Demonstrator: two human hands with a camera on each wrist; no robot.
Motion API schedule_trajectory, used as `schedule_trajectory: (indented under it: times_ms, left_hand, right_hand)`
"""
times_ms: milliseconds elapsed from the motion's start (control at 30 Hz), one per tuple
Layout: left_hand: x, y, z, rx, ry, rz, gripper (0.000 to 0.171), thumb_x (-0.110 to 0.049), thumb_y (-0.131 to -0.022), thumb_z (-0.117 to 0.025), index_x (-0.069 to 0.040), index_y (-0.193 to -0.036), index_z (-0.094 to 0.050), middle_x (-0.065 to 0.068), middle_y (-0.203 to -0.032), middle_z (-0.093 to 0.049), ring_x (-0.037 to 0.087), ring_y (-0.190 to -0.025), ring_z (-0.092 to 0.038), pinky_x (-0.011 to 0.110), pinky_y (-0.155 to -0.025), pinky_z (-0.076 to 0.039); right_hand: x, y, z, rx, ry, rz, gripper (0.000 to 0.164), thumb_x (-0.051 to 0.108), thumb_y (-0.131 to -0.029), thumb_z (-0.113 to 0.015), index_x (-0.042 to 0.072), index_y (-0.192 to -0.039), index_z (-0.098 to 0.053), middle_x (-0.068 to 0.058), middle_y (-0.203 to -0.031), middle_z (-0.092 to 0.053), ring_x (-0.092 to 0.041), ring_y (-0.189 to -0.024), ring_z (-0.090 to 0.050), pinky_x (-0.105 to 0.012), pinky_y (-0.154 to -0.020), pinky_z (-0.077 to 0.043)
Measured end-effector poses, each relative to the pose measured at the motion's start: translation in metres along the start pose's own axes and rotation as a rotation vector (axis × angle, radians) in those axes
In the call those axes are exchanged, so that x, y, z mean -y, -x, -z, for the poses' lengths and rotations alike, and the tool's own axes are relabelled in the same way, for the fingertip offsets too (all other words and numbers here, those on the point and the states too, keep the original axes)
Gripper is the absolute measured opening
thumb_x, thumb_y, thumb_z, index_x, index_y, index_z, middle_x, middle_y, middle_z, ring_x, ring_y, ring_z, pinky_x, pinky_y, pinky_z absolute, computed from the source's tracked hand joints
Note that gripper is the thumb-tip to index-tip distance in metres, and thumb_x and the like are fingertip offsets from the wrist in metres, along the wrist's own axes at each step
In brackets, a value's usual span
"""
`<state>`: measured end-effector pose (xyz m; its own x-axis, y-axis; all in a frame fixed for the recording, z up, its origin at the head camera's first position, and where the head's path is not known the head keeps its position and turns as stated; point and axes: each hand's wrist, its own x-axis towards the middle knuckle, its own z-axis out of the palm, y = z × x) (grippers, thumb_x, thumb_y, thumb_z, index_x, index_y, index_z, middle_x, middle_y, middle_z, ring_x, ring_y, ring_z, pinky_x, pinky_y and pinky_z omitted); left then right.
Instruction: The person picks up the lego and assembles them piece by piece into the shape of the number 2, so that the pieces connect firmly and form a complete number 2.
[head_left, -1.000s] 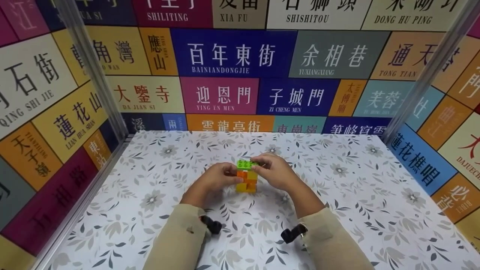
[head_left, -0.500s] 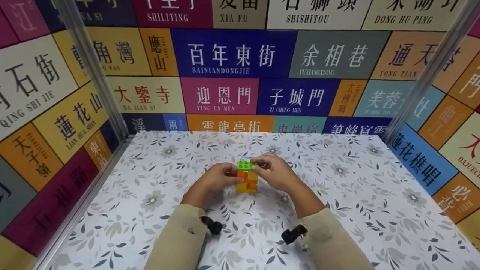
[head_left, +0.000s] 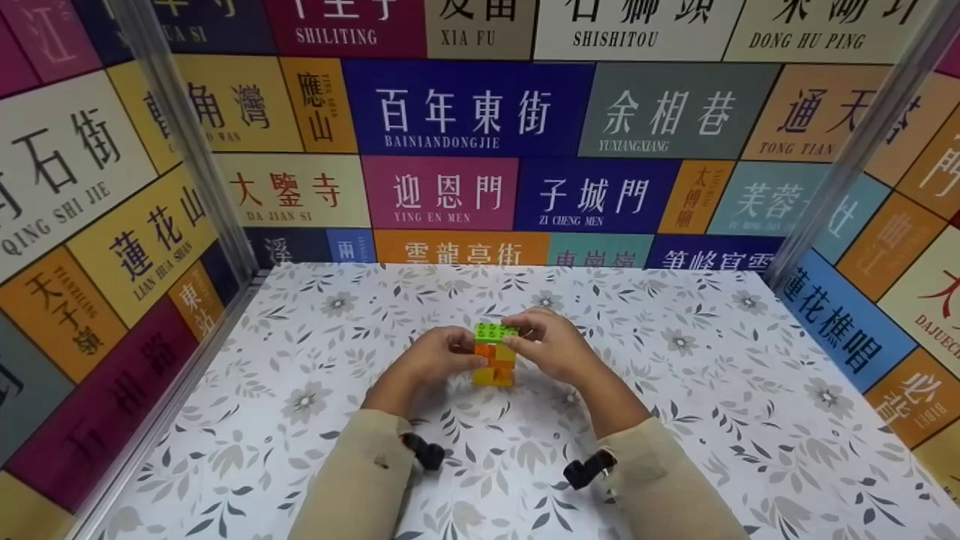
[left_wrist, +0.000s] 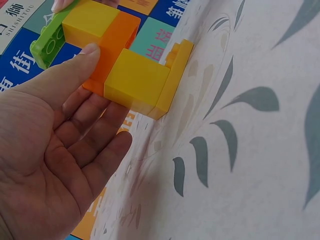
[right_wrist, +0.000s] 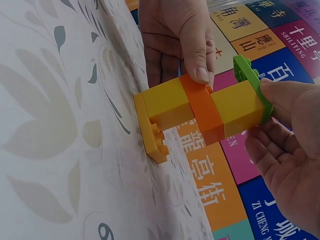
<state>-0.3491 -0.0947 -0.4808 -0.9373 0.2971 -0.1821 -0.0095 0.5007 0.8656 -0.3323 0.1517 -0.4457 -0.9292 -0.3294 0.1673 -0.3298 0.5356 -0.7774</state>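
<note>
A short tower of toy building bricks stands upright on the table in the head view. Topmost is a flat green brick (head_left: 491,332), which juts past one side of the yellow brick (right_wrist: 243,107) beneath it. Below come an orange brick (right_wrist: 202,107), another yellow brick (left_wrist: 137,77) and a flat amber-yellow base brick (right_wrist: 147,132). With its thumb on the orange brick, my left hand (head_left: 435,356) holds the tower's middle; its fingers go behind the bricks. My right hand (head_left: 559,345) pinches the green brick between thumb and fingers at its overlapping end.
The table (head_left: 675,397) has a white cover with grey leaves and flowers. Panels with coloured street-name signs (head_left: 465,105) enclose the back and both sides. Clear corner posts (head_left: 855,142) rise at the back. Both sleeves carry small black devices (head_left: 589,469).
</note>
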Motion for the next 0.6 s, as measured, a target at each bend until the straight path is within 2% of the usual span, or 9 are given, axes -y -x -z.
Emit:
schedule_trajectory:
  times_ms: [100, 267, 467, 600]
  left_hand:
    - [0.0, 0.0, 0.001, -0.002, -0.006, -0.016, 0.021, -0.034, -0.092, -0.086, -0.024, -0.107, -0.077, -0.005, -0.113, -0.078, 0.019, -0.113, -0.071, 0.048, -0.116, -0.05]
    - [0.001, 0.001, 0.0, -0.008, -0.015, -0.032, 0.022, -0.035, -0.092, -0.086, -0.026, -0.109, -0.077, -0.006, -0.113, -0.078, 0.018, -0.113, -0.07, 0.047, -0.117, -0.049]
    - [0.002, 0.001, 0.001, 0.001, -0.003, -0.03, 0.024, -0.035, -0.091, -0.087, -0.025, -0.11, -0.077, -0.005, -0.113, -0.078, 0.018, -0.112, -0.07, 0.046, -0.116, -0.05]
    - [0.003, 0.0, 0.001, 0.007, 0.016, -0.016, 0.025, -0.035, -0.09, -0.087, -0.025, -0.11, -0.077, -0.005, -0.113, -0.078, 0.018, -0.111, -0.07, 0.045, -0.113, -0.051]
  right_hand:
    - [-0.003, -0.001, 0.0, -0.01, -0.074, -0.023, 0.037, 0.026, -0.096, -0.082, 0.017, -0.131, -0.076, -0.005, -0.122, -0.073, -0.019, -0.107, -0.07, -0.036, -0.096, -0.06]
    - [-0.011, -0.001, 0.001, -0.004, -0.158, -0.059, 0.045, 0.023, -0.091, -0.087, 0.012, -0.132, -0.075, -0.011, -0.119, -0.076, -0.019, -0.103, -0.072, -0.031, -0.091, -0.061]
    - [-0.023, -0.003, -0.001, 0.063, -0.167, -0.116, 0.043, 0.017, -0.087, -0.088, 0.006, -0.127, -0.074, -0.011, -0.111, -0.079, -0.018, -0.097, -0.072, -0.028, -0.087, -0.06]
    - [-0.028, -0.004, -0.005, 0.092, -0.175, -0.125, 0.04, 0.016, -0.086, -0.089, 0.004, -0.121, -0.075, -0.012, -0.109, -0.079, -0.018, -0.096, -0.072, -0.027, -0.088, -0.061]
